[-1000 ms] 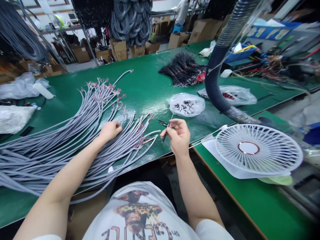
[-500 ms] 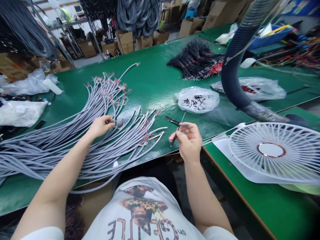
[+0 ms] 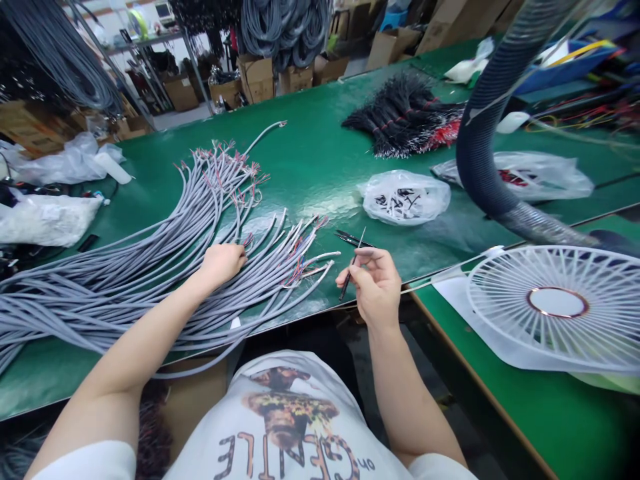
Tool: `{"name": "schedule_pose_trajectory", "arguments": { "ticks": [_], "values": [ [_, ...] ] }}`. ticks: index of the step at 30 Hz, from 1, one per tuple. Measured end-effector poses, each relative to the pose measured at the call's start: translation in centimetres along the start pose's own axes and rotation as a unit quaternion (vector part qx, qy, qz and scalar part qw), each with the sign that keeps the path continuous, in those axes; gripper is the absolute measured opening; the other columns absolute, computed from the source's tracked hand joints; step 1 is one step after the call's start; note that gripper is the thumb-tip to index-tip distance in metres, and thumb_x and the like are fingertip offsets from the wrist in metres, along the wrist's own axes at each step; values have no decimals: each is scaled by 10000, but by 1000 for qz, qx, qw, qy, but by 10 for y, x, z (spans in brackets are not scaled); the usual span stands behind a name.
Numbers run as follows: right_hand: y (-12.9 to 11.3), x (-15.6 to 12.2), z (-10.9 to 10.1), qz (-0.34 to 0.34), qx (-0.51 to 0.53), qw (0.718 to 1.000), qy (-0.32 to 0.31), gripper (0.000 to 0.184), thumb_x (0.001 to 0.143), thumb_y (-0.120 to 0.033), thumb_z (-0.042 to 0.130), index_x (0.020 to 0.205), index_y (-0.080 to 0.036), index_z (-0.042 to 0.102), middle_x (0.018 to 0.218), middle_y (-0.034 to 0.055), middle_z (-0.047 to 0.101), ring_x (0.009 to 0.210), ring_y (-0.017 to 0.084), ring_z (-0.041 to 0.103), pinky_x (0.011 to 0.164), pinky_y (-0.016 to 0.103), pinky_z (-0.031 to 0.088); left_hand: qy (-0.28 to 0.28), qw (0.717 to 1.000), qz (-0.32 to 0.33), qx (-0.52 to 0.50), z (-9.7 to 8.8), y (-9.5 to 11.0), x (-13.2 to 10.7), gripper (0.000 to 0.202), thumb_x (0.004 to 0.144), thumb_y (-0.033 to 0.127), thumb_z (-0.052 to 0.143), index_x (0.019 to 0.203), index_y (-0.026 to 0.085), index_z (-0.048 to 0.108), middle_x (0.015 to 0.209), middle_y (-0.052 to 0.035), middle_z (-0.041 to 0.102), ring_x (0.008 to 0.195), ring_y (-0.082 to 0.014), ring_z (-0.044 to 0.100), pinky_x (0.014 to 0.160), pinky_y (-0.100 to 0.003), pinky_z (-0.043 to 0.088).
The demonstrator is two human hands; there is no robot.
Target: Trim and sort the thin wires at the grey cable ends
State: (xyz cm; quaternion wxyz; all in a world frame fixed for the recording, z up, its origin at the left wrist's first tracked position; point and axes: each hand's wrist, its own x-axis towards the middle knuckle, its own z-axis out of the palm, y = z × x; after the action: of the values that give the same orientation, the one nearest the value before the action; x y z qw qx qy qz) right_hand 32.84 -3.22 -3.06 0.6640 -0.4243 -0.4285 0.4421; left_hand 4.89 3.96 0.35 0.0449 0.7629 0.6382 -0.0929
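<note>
My left hand [image 3: 224, 264] is closed at the cut ends of the grey cables [image 3: 165, 250], its fingertips round a cable end with coloured wires showing just beyond them. In my right hand [image 3: 375, 283], thumb and fingers pinch a slim black-handled tool [image 3: 347, 285] whose thin metal tip points up and away. Just behind those fingers is a dark two-pronged tool [image 3: 347, 237] that looks like tweezers or snips; its near end is hidden. Many cables end in stripped red, blue and white wires [image 3: 300, 263].
A clear bag of small black-and-white parts [image 3: 405, 198] lies beyond my right hand. Bundled black wires [image 3: 400, 117] are farther back. A ribbed duct [image 3: 475, 150] hangs at the right, above a white fan grille [image 3: 600, 307]. Plastic bags [image 3: 55, 220] lie at the left.
My left hand has moved right and slightly nearer over the cables, and its fingers have closed at a cable end. My right hand still holds the slim tool, now a little farther left.
</note>
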Motion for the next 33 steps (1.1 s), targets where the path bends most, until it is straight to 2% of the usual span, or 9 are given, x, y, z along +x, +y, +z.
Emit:
{"name": "schedule_pose_trajectory", "arguments": {
  "ticks": [5,7,9,12,14,19,22,26,33],
  "values": [
    [-2,-2,-3,20,15,1000,-2,416,764,-176,589,1161,-274,511,744,-72,452,498,74,568,495,237,500,14,999,-20,-38,1,2,20,295,805,278,469,953,101,653,950,-200,701,917,-325,659,791,-381,470],
    [-3,-4,-6,42,31,999,-1,425,752,-180,593,1167,-265,553,729,-67,459,502,79,560,483,239,480,12,997,-18,-69,-3,-6,24,307,811,276,457,1013,107,616,891,-157,705,856,-278,668,759,-343,478],
    [-3,-6,-7,69,52,996,-1,325,725,-178,604,1046,-222,633,741,-43,505,505,78,543,472,237,450,7,988,4,-156,-8,-12,27,327,845,296,414,1073,123,571,803,-80,694,748,-203,656,702,-284,483],
    [-2,-12,-5,103,77,992,-5,160,684,-161,628,836,-181,670,722,-25,544,452,43,440,426,207,345,8,930,68,-361,-19,-8,26,354,892,394,368,996,130,579,669,-10,599,610,-138,563,626,-243,459],
    [-4,-18,-1,107,76,991,-13,115,714,-187,639,822,-181,678,615,-49,483,423,31,356,413,194,277,-3,892,103,-440,-26,4,22,390,897,453,380,937,132,597,616,15,517,552,-111,486,573,-227,425],
    [-12,-36,6,64,-33,996,-48,230,864,-309,558,963,-175,717,552,-52,416,444,48,349,435,203,294,-88,834,167,-519,-29,34,9,421,896,505,435,940,128,617,655,7,527,478,-68,407,463,-198,334],
    [-14,-46,10,39,-105,991,-79,285,905,-315,501,1045,-178,708,583,-35,465,475,61,397,470,207,361,-137,807,198,-539,-18,45,0,459,916,504,417,1142,136,573,619,20,536,437,-62,361,431,-193,287],
    [-11,-53,16,2,-199,974,-108,359,930,-282,442,1216,-178,632,703,7,577,541,79,485,572,225,456,-137,805,225,-531,-4,56,-13,522,932,442,428,1353,132,438,541,53,465,484,-89,397,493,-197,342],
    [-7,-54,15,7,-271,958,-89,392,940,-250,411,1273,-152,594,814,48,669,662,112,596,707,256,513,-145,821,236,-500,1,60,-24,531,952,423,404,1411,158,435,539,59,369,478,-89,348,475,-202,313]
  ]
}}
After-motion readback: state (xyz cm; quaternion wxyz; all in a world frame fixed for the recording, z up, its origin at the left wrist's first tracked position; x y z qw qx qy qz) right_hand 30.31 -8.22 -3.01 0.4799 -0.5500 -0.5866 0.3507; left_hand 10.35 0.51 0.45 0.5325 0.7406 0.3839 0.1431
